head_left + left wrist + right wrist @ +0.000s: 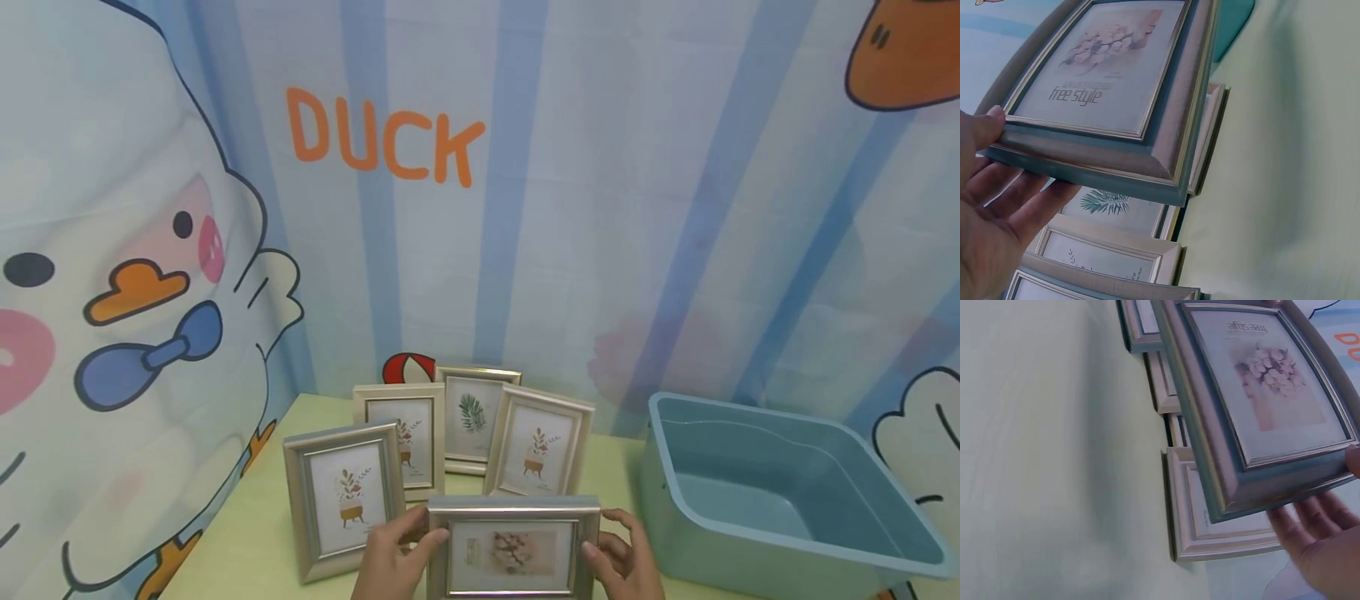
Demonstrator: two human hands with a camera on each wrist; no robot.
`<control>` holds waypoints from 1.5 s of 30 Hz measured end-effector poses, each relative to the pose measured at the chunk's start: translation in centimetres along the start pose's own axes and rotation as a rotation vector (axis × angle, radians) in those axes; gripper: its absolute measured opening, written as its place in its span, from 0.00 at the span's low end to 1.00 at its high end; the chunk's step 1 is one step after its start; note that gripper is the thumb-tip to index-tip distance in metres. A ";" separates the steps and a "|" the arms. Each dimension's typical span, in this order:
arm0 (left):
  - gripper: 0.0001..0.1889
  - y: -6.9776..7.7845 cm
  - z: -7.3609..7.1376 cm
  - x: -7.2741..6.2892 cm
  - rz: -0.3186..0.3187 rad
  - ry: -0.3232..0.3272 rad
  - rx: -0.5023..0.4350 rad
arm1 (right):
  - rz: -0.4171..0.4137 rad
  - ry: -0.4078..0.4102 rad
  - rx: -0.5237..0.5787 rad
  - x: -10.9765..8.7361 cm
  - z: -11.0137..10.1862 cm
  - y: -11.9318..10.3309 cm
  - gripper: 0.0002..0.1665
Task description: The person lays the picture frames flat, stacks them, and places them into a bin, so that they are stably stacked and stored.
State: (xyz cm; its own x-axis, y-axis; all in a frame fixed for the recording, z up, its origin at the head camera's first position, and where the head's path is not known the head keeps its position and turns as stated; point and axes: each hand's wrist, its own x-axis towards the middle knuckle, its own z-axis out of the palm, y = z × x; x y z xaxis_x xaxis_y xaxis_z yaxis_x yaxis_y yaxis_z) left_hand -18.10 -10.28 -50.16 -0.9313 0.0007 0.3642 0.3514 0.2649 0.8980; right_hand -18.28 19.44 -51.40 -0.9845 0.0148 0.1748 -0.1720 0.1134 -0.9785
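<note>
Both hands hold one silver picture frame (513, 505) sideways, in front of the standing frames. It carries a print of pink flowers (1104, 47) with "free style" lettering. My left hand (397, 554) grips its left end, thumb on the front and fingers behind. At the opposite end my right hand (626, 558) grips it the same way. In the right wrist view the fingers (1313, 525) reach under the frame's edge. To the left stands a silver frame (296, 500) with a potted-plant print, right beside the left hand.
Behind stand a cream frame (397, 390), a gold-edged frame (480, 373) with a green leaf print, and another cream frame (551, 400), close together. A blue-green plastic bin (750, 533) stands at the right on the yellow-green table (225, 542). A striped duck curtain (600, 208) hangs behind.
</note>
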 end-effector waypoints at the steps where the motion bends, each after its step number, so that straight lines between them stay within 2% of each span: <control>1: 0.19 0.0 -0.1 0.1 -0.031 0.000 0.005 | -0.079 -0.004 -0.007 -0.1 0.0 0.1 0.28; 4: 0.20 0.0 -0.1 0.2 -0.086 0.001 0.001 | -0.267 -0.022 -0.027 -0.4 0.2 0.4 0.34; 6: 0.21 -0.1 -0.2 0.2 -0.116 -0.009 -0.020 | -0.324 -0.039 -0.022 -0.4 0.3 0.4 0.34; 9: 0.24 -0.4 -0.3 0.2 -0.162 -0.026 -0.069 | -0.339 -0.067 0.006 -0.3 0.3 0.4 0.32; 12: 0.26 -0.6 -0.5 0.3 -0.199 -0.048 -0.092 | -0.339 -0.166 0.050 -0.2 -0.1 0.4 0.34; 15: 0.26 -0.8 -0.6 0.4 -0.206 -0.055 -0.095 | -0.281 -0.323 0.090 0.1 -1.0 0.5 0.40; 19: 0.25 -0.8 -0.8 0.4 -0.200 -0.047 -0.116 | -0.067 -0.531 0.141 0.7 -2.1 1.3 0.48; 21: 0.25 -0.8 -0.8 0.4 -0.207 -0.047 -0.123 | 0.048 -0.594 0.156 1.0 -2.5 1.9 0.46; 23: 0.26 -0.8 -0.9 0.4 -0.221 -0.047 -0.120 | 0.094 -0.630 0.151 1.2 -2.7 2.4 0.48; 26: 0.27 -0.9 -1.1 0.4 -0.243 -0.057 -0.115 | 0.108 -0.653 0.154 1.2 -2.8 3.1 0.52; 30: 0.25 -1.1 -1.1 0.5 -0.244 -0.076 -0.123 | 0.083 -0.668 0.160 1.1 -2.8 3.6 0.56; 35: 0.24 -1.2 -1.1 0.6 -0.236 -0.095 -0.134 | 0.086 -0.695 0.196 1.1 -3.2 3.9 0.55; 37: 0.26 -1.2 -1.1 0.6 -0.258 -0.090 -0.127 | 0.098 -0.711 0.242 1.2 -3.5 4.1 0.53; 39: 0.28 -1.2 -1.0 0.7 -0.289 -0.067 -0.134 | 0.111 -0.725 0.295 1.3 -3.6 4.3 0.52; 41: 0.29 -1.1 -0.8 0.8 -0.323 -0.018 -0.151 | 0.117 -0.739 0.350 1.4 -3.7 4.6 0.51; 42: 0.29 -1.1 -0.7 0.8 -0.325 0.012 -0.162 | 0.119 -0.747 0.378 1.4 -3.7 4.8 0.50; 45: 0.26 -1.1 -0.3 0.7 -0.279 0.083 -0.209 | 0.094 -0.771 0.453 1.6 -3.8 5.4 0.47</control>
State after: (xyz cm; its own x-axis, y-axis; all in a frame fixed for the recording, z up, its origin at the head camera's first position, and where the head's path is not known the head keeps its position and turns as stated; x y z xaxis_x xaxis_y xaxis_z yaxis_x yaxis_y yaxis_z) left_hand -19.09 -10.90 -50.85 -0.9862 -0.1247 0.1091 0.1048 0.0405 0.9937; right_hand -20.65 23.81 -55.97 -0.7170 -0.6850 0.1292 0.0741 -0.2593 -0.9629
